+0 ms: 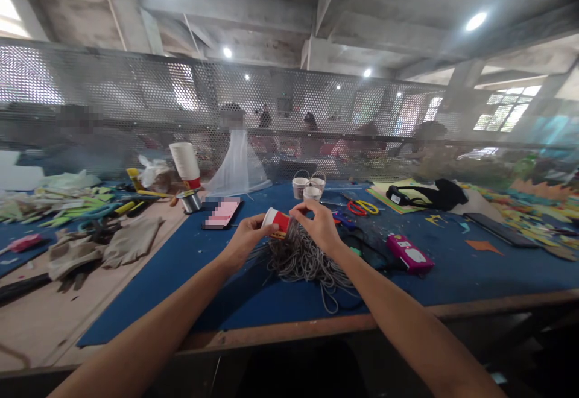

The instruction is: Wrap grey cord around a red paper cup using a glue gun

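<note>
A red and white paper cup (281, 221) lies tilted on its side in my left hand (250, 233), its white rim facing left. Close to the cup's right end, my right hand (320, 223) has thumb and forefinger pinched together; what sits between them is too small to make out. Beneath both hands spreads a loose heap of grey cord (307, 259) on the blue mat (158, 283). Just beyond my right hand stand several small cups with looped handles, one of them a white cup (312, 193).
To the left are a stack of paper cups (184, 160), a wire spool (190, 201), a phone (222, 213) and work gloves (131, 241). Rightward lie scissors (362, 207), a magenta box (409, 254) and a dark flat device (500, 229). A perforated metal screen (280, 96) borders the back.
</note>
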`<state>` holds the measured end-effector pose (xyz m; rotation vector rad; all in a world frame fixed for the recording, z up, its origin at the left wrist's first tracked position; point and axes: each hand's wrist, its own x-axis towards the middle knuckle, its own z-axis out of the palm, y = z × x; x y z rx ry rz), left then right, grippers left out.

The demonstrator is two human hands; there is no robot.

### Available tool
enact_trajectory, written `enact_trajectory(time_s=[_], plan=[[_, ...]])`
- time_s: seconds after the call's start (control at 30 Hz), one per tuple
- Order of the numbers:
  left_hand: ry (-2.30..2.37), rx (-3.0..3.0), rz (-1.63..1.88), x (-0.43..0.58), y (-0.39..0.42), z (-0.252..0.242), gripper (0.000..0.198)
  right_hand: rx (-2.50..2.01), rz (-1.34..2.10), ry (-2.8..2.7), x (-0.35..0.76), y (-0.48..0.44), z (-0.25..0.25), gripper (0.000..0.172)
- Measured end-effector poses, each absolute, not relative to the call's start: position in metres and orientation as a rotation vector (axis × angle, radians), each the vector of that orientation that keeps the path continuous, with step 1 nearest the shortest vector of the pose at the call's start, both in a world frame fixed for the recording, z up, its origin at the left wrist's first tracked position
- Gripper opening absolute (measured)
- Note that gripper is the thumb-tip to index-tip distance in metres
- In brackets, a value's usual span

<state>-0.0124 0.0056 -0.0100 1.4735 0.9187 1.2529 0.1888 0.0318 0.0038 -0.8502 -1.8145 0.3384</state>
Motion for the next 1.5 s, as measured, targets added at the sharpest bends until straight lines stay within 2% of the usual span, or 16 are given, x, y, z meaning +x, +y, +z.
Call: enact_trajectory(time_s=[1.5], plan=[[0.893,1.471,1.263,-0.0140,0.0079,-0.0124,0.022,-0.859,0.323,-1.786,0.1896,0.0340,0.0007,0.018]])
